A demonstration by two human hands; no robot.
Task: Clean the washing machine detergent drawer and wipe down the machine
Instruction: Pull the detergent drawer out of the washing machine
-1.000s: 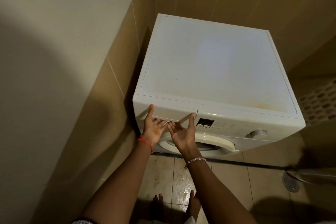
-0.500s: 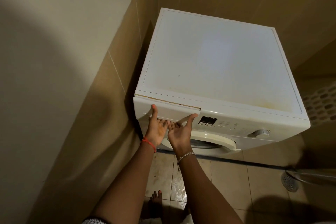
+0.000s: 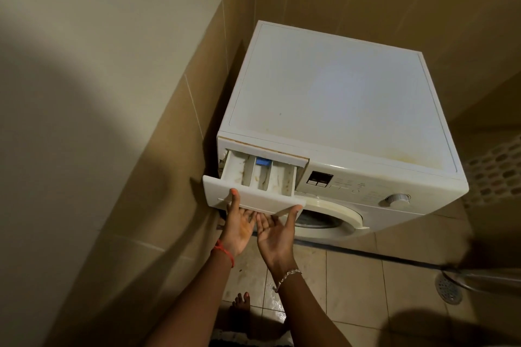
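one washing machine [image 3: 338, 110], one detergent drawer [image 3: 267, 200], one left hand [image 3: 239, 229], one right hand [image 3: 275, 236], one drain [image 3: 448, 289]

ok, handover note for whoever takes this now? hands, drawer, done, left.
Left hand: palm up, grips the drawer front from below, thumb on its face.
Right hand: same, at the front's right end.
Drawer: partway out of the machine, with residue in its compartments.
Done: drawer opened.
Left: pull it free, clean it, wipe the machine.
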